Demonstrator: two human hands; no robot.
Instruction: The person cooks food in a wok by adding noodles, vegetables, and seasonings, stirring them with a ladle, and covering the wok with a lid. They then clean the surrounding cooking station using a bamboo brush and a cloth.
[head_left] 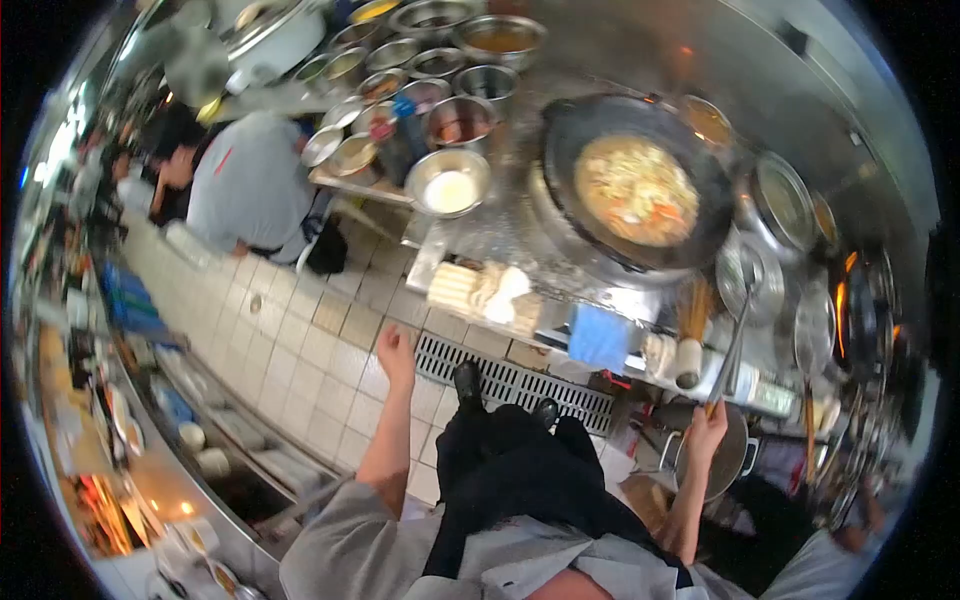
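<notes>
My right hand (705, 432) is wrapped round the handle of a long metal ladle (735, 345). The ladle's far end reaches over a round metal bowl or strainer (765, 300) to the right of the stove. My left hand (396, 352) hangs over the tiled floor, away from the counter, its fingers loosely curled with nothing visible in them. Ahead of me a large black wok (710, 215) sits on the burner. Pale food (637, 190) with orange pieces lies in liquid inside it.
Several metal containers (463, 120) of ingredients crowd the counter's left. Folded cloths (455, 288) and a blue cloth (598, 338) lie along its front edge. A pot (735, 455) stands low on the right. Flames show by another pan (868, 310). A person (250, 185) bends down at left.
</notes>
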